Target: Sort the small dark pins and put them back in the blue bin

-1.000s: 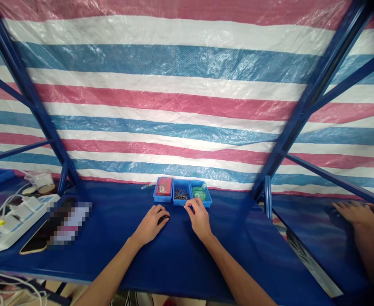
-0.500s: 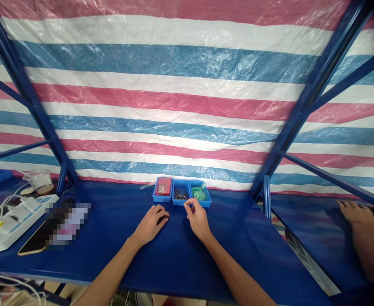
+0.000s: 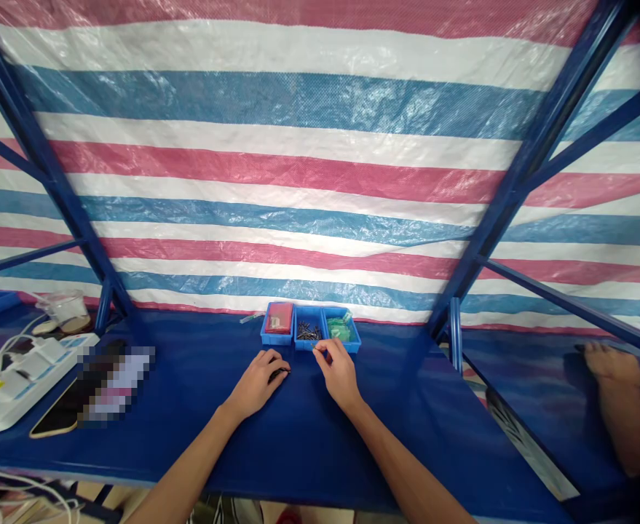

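Screws (image 3: 309, 332), or similar small metal pieces, are seen in the head view, heaped in the middle bin (image 3: 309, 347) at the back of the blue table (image 3: 298, 451). Beside them, a red packet (image 3: 279, 319) is held in the left bin (image 3: 277, 340) and green packets (image 3: 341, 330) in the right bin (image 3: 354, 346). By the right hand (image 3: 340, 372), just in front of the middle bin, what looks like a tiny piece (image 3: 314, 348) is pinched between thumb and forefinger; it is too small to be identified. By the left hand (image 3: 255, 384), resting on the table, a dark piece (image 3: 277, 374) is enclosed under curled fingers. Handling of single small parts is judged to be in hand; fingertip precision is called for, with the left hand kept steady.
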